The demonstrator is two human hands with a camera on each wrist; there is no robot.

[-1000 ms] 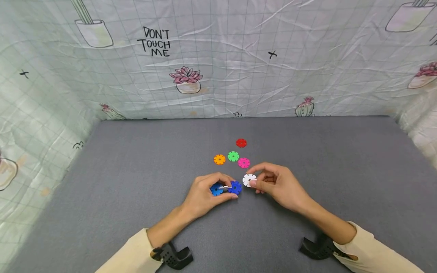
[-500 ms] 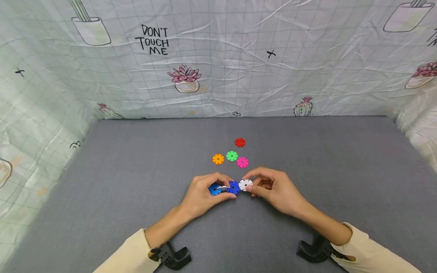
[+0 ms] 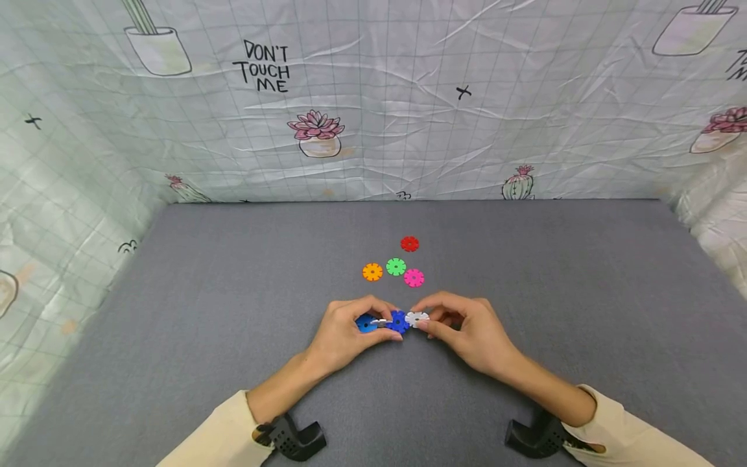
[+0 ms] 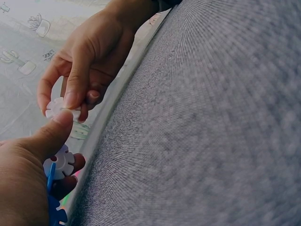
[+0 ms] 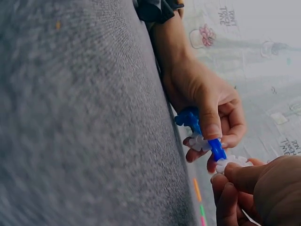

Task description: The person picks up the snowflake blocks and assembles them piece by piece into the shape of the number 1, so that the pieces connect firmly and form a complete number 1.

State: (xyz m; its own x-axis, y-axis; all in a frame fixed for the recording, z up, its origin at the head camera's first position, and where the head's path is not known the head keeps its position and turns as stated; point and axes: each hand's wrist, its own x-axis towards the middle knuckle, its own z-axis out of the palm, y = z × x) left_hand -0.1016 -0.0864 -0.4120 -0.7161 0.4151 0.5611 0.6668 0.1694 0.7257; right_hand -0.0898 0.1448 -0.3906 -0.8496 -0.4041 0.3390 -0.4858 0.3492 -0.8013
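Observation:
Notched plastic discs are joined in a short chain in my left hand [image 3: 345,331]. A lighter blue disc [image 3: 366,323] sits at its left, a white disc [image 5: 198,143] stands crosswise in the middle, and a dark blue disc [image 3: 399,322] is at the right, pinched between thumb and fingers. Between thumb and forefinger, my right hand [image 3: 477,327] pinches another white disc [image 3: 416,318]. In the head view this disc is tilted and meets the right edge of the dark blue one. How deep the notches interlock cannot be seen.
Beyond the hands, orange [image 3: 372,272], green [image 3: 395,266], pink [image 3: 414,277] and red [image 3: 410,244] discs lie flat on the grey table [image 3: 262,259]. A printed cloth [image 3: 373,97] hangs behind the table and along its sides.
My right hand has moved left and slightly nearer, bringing its white disc against the dark blue disc. That white disc has turned from face-on to tilted. My left hand stays nearly in place.

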